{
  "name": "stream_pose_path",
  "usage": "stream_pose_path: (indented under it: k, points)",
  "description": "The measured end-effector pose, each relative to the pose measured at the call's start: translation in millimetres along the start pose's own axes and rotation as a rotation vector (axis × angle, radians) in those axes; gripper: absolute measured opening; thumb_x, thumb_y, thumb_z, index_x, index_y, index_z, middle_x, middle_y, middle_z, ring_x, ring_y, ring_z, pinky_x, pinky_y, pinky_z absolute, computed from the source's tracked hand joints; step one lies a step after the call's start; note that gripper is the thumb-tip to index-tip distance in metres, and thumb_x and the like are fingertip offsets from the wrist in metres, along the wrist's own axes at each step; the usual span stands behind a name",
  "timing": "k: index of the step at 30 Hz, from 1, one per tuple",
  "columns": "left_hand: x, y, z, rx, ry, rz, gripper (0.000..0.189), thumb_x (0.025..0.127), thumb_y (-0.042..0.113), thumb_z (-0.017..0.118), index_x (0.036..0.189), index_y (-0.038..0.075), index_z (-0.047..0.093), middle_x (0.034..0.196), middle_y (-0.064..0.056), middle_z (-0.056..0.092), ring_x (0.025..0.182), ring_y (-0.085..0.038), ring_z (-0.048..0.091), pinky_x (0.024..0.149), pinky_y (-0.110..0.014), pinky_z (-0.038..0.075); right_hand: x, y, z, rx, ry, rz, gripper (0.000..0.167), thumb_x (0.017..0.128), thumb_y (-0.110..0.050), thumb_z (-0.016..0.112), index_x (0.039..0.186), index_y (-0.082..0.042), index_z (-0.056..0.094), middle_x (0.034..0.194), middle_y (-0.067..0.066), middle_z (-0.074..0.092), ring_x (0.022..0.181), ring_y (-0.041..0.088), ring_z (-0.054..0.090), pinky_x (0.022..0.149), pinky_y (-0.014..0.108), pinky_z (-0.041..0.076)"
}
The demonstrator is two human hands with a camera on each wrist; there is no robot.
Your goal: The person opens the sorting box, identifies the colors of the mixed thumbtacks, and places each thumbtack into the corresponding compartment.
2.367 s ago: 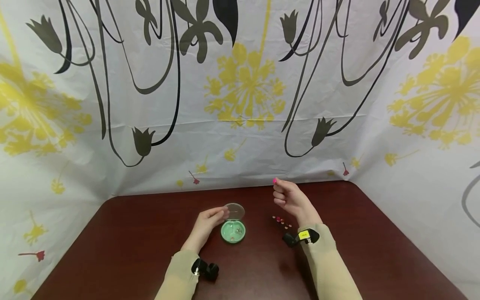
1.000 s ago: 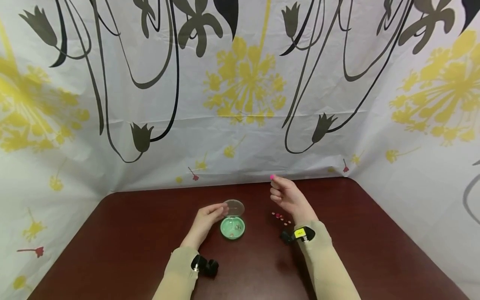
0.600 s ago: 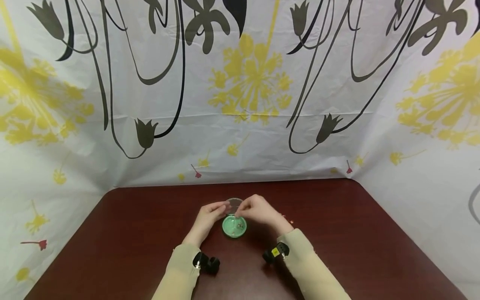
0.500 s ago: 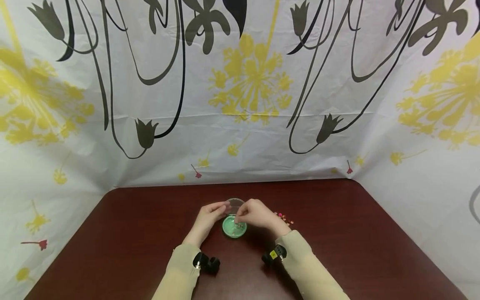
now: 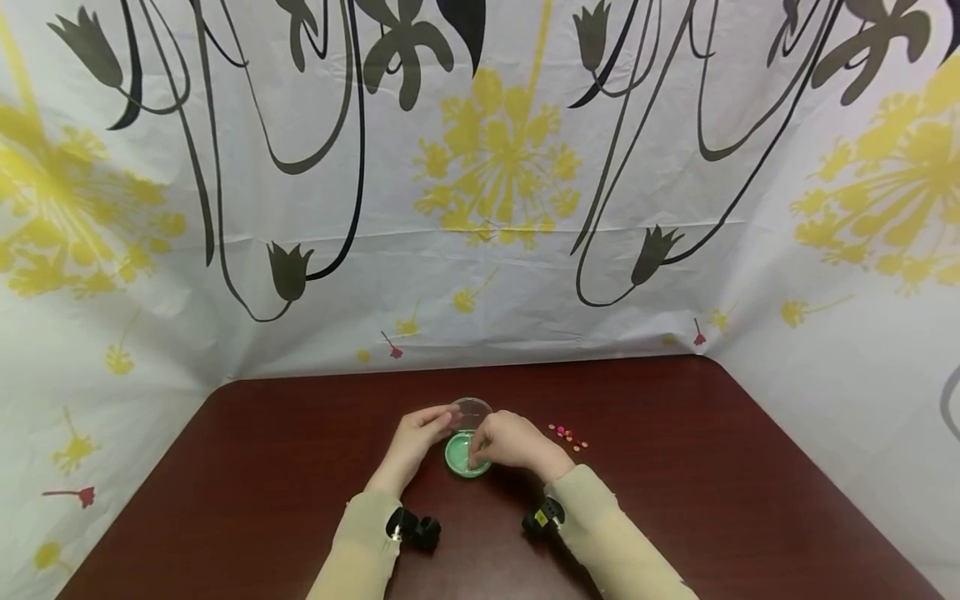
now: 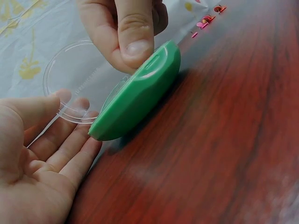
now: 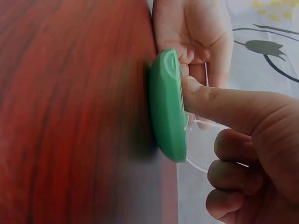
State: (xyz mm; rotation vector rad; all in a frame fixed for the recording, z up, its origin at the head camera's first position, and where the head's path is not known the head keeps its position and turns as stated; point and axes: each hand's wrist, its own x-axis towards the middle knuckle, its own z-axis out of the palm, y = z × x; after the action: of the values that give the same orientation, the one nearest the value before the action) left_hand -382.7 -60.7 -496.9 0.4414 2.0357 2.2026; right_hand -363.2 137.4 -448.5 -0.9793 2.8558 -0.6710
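A round green case (image 5: pixel 456 456) lies on the table with its clear lid (image 5: pixel 474 410) raised at the back. My left hand (image 5: pixel 412 442) holds the lid's left edge, thumb on one side and fingers behind it. Curled over the case's right half is my right hand (image 5: pixel 516 442), with thumb and index finger pinched together down inside the bowl. In the right wrist view the thumb (image 7: pixel 203 95) presses at the green rim. The small pink piece seen earlier between these fingertips is hidden now. From the left wrist view the case (image 6: pixel 140 102) shows only its outer wall.
Several small pink, red and orange disc-headed pieces (image 5: pixel 567 435) lie in a short row right of the right hand. The dark red-brown table (image 5: pixel 300 467) ends at a floral white cloth (image 5: pixel 360 300) behind and at both sides.
My right hand has swung left and down from above the loose pieces, where it held the pink piece up, into the green case. The left hand stays at the lid.
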Motion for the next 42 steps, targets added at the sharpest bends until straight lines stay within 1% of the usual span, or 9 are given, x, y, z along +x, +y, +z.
stream_pose_path:
  k: [6, 11, 17, 22, 25, 27, 32, 37, 42]
  points:
    - [0.1, -1.0, 1.7, 0.005, -0.009, 0.005, 0.033, 0.097, 0.015, 0.061, 0.124, -0.005, 0.063, 0.119, -0.019, 0.065, 0.112, -0.030, 0.061, 0.096, -0.037, 0.051, -1.9, -1.6, 1.9, -0.069, 0.005, -0.007, 0.007, 0.077, -0.023, 0.082, 0.072, -0.026, 0.077, 0.070, -0.023, 0.064, 0.065, -0.004, 0.055, 0.060, 0.021, 0.049]
    - [-1.3, -1.8, 2.3, 0.010, -0.011, -0.008, 0.032, 0.098, 0.014, 0.060, 0.125, -0.004, 0.063, 0.120, -0.020, 0.064, 0.113, -0.030, 0.061, 0.096, -0.037, 0.051, -3.9, -3.3, 2.2, -0.078, -0.001, -0.001, 0.007, 0.077, -0.022, 0.082, 0.073, -0.025, 0.078, 0.070, -0.023, 0.065, 0.066, -0.004, 0.056, 0.060, 0.021, 0.050]
    - [-0.6, -2.1, 3.0, 0.022, -0.015, -0.008, 0.033, 0.098, 0.015, 0.060, 0.125, -0.004, 0.062, 0.120, -0.020, 0.064, 0.113, -0.031, 0.061, 0.096, -0.038, 0.050, -6.1, 2.6, -5.9, 0.022, -0.003, -0.016, 0.005, 0.080, -0.022, 0.080, 0.075, -0.023, 0.079, 0.072, -0.021, 0.067, 0.065, -0.004, 0.057, 0.060, 0.019, 0.050]
    - [0.0, -1.6, 4.4, 0.007, -0.013, -0.011, 0.034, 0.097, 0.015, 0.061, 0.125, -0.004, 0.063, 0.120, -0.020, 0.064, 0.111, -0.030, 0.062, 0.097, -0.037, 0.050, -16.1, 18.2, -30.5, 0.098, 0.046, -0.011, 0.005, 0.084, -0.018, 0.076, 0.084, -0.014, 0.079, 0.079, -0.012, 0.071, 0.073, 0.001, 0.063, 0.067, 0.022, 0.053]
    - [-0.5, -1.7, 4.8, 0.002, -0.011, -0.016, 0.033, 0.097, 0.013, 0.060, 0.125, -0.006, 0.062, 0.119, -0.021, 0.064, 0.111, -0.029, 0.063, 0.096, -0.037, 0.050, -28.0, 35.3, -47.4, 0.097, 0.106, 0.075, 0.006, 0.084, -0.017, 0.075, 0.087, -0.012, 0.079, 0.083, -0.009, 0.071, 0.076, 0.005, 0.064, 0.070, 0.026, 0.054]
    - [-0.9, -1.0, 5.0, 0.005, -0.011, -0.014, 0.032, 0.098, 0.011, 0.059, 0.125, -0.006, 0.062, 0.119, -0.021, 0.065, 0.110, -0.029, 0.063, 0.096, -0.036, 0.050, -36.6, 47.8, -56.3, 0.101, 0.131, 0.167, 0.009, 0.084, -0.016, 0.075, 0.090, -0.011, 0.079, 0.085, -0.007, 0.072, 0.075, 0.007, 0.063, 0.071, 0.030, 0.054]
    - [-0.1, 1.5, 3.6, -0.001, -0.004, -0.009, 0.030, 0.098, 0.009, 0.059, 0.123, -0.006, 0.063, 0.117, -0.020, 0.066, 0.108, -0.027, 0.064, 0.096, -0.035, 0.051, -50.8, 71.9, -66.3, 0.108, 0.125, 0.358, 0.009, 0.085, -0.012, 0.073, 0.092, -0.008, 0.077, 0.084, -0.003, 0.071, 0.073, 0.011, 0.062, 0.072, 0.037, 0.055]
    - [0.7, 2.8, 1.7, -0.003, 0.008, 0.000, 0.030, 0.098, 0.009, 0.059, 0.123, -0.006, 0.063, 0.116, -0.020, 0.066, 0.106, -0.026, 0.065, 0.095, -0.035, 0.051, -49.9, 80.2, -62.7, 0.110, 0.101, 0.446, 0.004, 0.086, -0.013, 0.073, 0.084, -0.011, 0.076, 0.072, -0.002, 0.068, 0.064, 0.015, 0.062, 0.063, 0.035, 0.052]
    - [1.2, 1.0, 1.7, -0.004, -0.003, 0.003, 0.031, 0.098, 0.009, 0.058, 0.124, -0.007, 0.062, 0.116, -0.021, 0.066, 0.106, -0.027, 0.065, 0.095, -0.036, 0.051, -49.2, 80.6, -55.6, 0.068, 0.118, 0.512, 0.005, 0.083, -0.018, 0.076, 0.080, -0.015, 0.075, 0.070, -0.003, 0.066, 0.060, 0.016, 0.059, 0.055, 0.033, 0.049]
